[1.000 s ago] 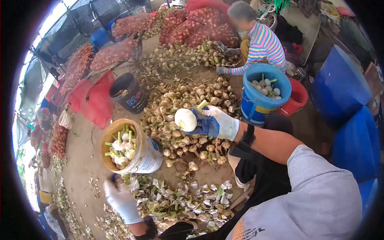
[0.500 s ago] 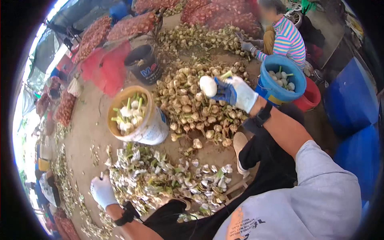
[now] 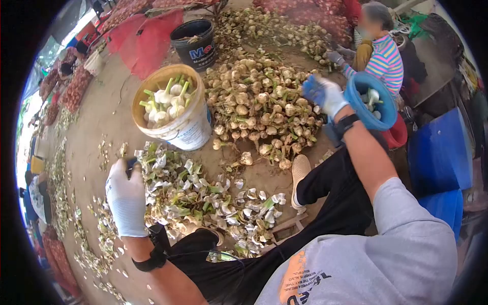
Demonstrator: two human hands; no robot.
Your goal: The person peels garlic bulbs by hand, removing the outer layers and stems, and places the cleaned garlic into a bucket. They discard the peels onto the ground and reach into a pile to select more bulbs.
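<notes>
My left hand (image 3: 126,195), in a white glove, is at the lower left beside a heap of peelings (image 3: 203,198); thumb and fingers close round something small and dark that I cannot make out. Over the right edge of a pile of unpeeled garlic bulbs (image 3: 259,101) is my right hand (image 3: 325,94), in a white glove with blue fingers, a little blurred, open and with nothing visible in it. Just right of it, a blue bucket (image 3: 390,119) holds white bulbs (image 3: 373,96). Peeled bulbs with green stems (image 3: 170,101) fill a cream bucket (image 3: 195,129) left of the pile.
A co-worker in a striped top (image 3: 389,63) sits at the upper right by another garlic pile (image 3: 274,28). A black bucket (image 3: 195,51), red netting (image 3: 147,43), a red tub (image 3: 394,134) and blue containers (image 3: 439,147) stand around.
The white bulb that my right hand held no longer shows in it. My left hand has risen and appears larger. The view has shifted, and the blue bucket's inside looks different.
</notes>
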